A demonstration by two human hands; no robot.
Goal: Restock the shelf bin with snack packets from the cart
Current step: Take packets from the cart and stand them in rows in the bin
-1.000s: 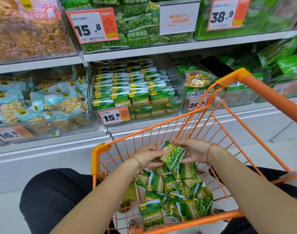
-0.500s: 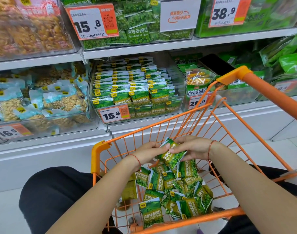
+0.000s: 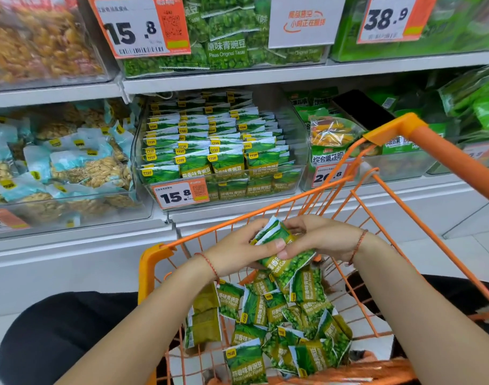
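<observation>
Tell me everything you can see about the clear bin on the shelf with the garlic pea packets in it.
The clear bin looks like transparent rigid plastic with rounded corners, sitting on the lower white shelf straight ahead, beyond the cart. It is nearly full: green and white garlic pea packets stand upright in neat rows, each with a small yellow logo. An orange and white price tag reading 15.8 hangs on its front wall. Neighbouring bins flank it; neither hand touches it.

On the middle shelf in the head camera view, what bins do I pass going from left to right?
Bin of pale blue nut packets → clear bin of green garlic pea packets → bin with the orange-and-green veggie crisp bag → green bags at the far right.
</observation>
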